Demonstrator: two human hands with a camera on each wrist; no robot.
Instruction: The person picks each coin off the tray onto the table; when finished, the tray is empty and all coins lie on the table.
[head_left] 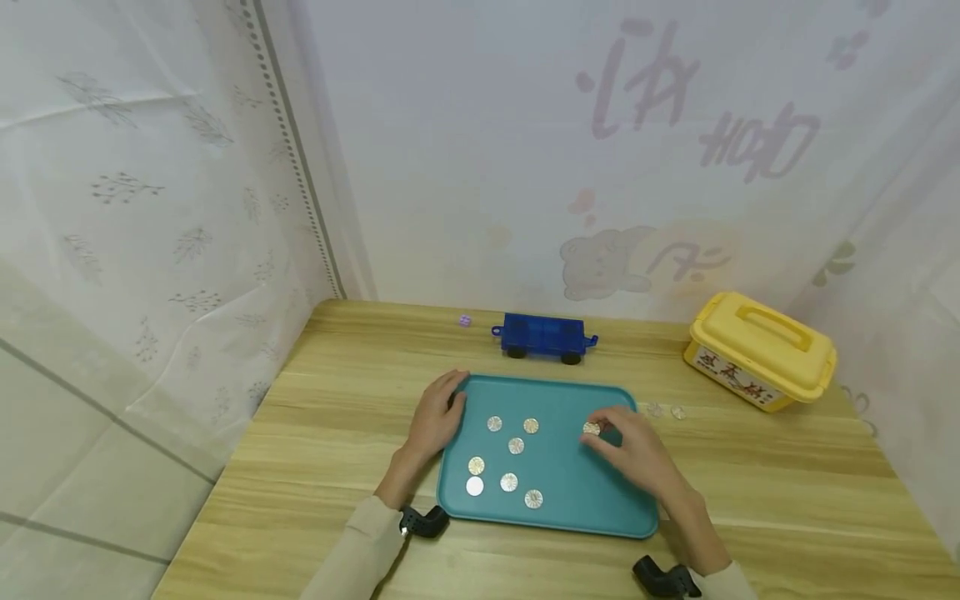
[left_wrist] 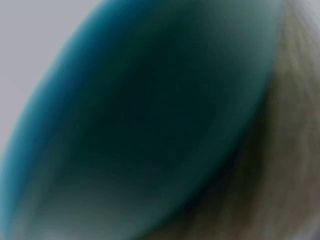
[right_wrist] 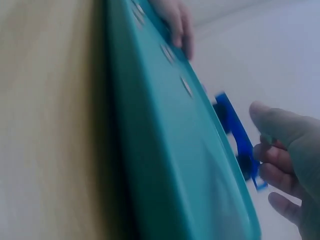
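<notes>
On the pale wooden table in front of me, a teal tray lies flat between a person's two hands. Their left hand rests at the tray's upper left corner, its fingers loosely extended along the rim and the thumb just beside them. The right hand is over the tray's right side, and it pinches one small round disc between thumb and fingertips — the disc is up off the tray, facing the left hand.

Seven more discs lie scattered across the left half of the tray: six patterned discs, all apart from one another, and one plain white disc just below the lowest patterned one on the left. Two spare discs sit side by side on the wood, just past the tray's right edge.

Behind the tray stands a blue wheeled cart, with a tiny purple piece to its left. Over at the far right is a yellow box — lid on, handle on top. A white printed cloth hangs behind everything.
</notes>
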